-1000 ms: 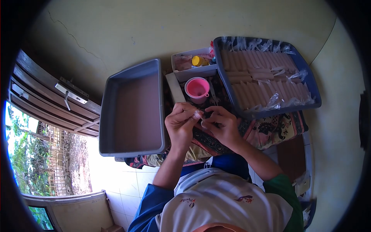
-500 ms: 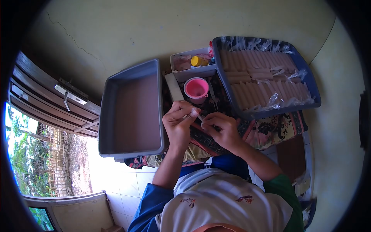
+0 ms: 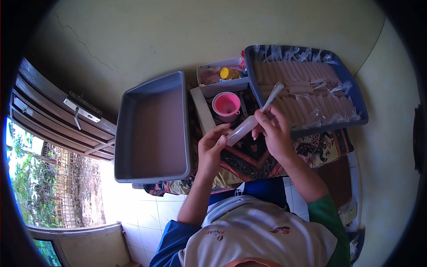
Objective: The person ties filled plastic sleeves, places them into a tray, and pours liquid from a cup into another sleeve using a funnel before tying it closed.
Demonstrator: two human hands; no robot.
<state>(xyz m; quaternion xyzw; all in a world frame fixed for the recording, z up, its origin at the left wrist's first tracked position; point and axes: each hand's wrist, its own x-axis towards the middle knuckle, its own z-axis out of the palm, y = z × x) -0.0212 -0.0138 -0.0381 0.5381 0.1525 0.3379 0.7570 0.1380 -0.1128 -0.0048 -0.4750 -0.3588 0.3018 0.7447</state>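
Observation:
A slim plastic bag (image 3: 242,131) filled with pale pinkish liquid slants above the patterned cloth, its twisted, tied end pointing up and right. My right hand (image 3: 274,129) pinches it just below the knotted neck. At the bag's lower rounded end is my left hand (image 3: 211,146), thumb and fingers apart, fingertips right beside the plastic. Behind the hands stands a pink funnel (image 3: 227,104) set in a light-coloured container. To the right, a blue-grey tray (image 3: 365,116) holds rows of similar filled bags (image 3: 291,71) with tied clear tails.
A deep grey tub (image 3: 187,155) of brownish-pink liquid (image 3: 158,129) stands on the left. A white box (image 3: 222,64) with a yellow-lidded container (image 3: 227,73) sits at the back against the wall. Patterned cloth (image 3: 249,162) covers the table. A door (image 3: 62,115) stands open at left.
My hands were close together, pinching the bag's end. Now the right hand has moved up and right with the bag tilted across, and the left hand's fingers have spread at its bottom.

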